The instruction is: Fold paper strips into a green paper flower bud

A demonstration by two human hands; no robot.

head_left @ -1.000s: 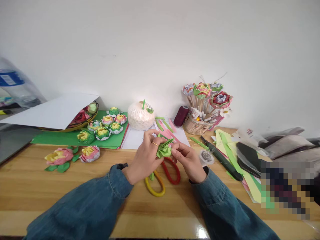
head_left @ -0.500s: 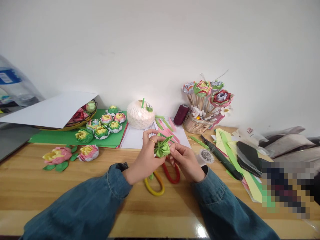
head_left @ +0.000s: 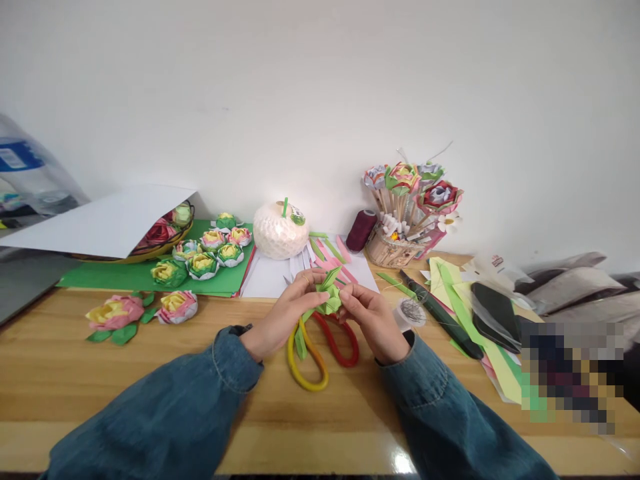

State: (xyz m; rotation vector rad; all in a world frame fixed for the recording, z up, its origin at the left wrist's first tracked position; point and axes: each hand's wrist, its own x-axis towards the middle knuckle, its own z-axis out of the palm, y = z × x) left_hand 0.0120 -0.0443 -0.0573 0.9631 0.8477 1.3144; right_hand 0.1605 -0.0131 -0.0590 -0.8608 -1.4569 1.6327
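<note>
A folded light-green paper piece (head_left: 327, 298) is pinched between both hands above the wooden table (head_left: 90, 373). My left hand (head_left: 283, 317) grips its left side and my right hand (head_left: 373, 320) its right side. A green strip hangs from it toward the scissors (head_left: 320, 350), whose yellow and red handles lie just under my hands. Both arms wear blue denim sleeves.
Paper flowers (head_left: 203, 263) sit on a green sheet (head_left: 115, 277) at the left, two more (head_left: 143, 308) lie nearer. A white netted ball (head_left: 280, 230), a maroon thread spool (head_left: 361, 230), a basket of stemmed flowers (head_left: 400, 250), paper strips (head_left: 327, 257) and coloured sheets (head_left: 470, 313) are behind and right.
My hands lowered slightly and turned the green piece; my left fingers shifted from above it to its side. The hanging green strip is now more visible over the scissors.
</note>
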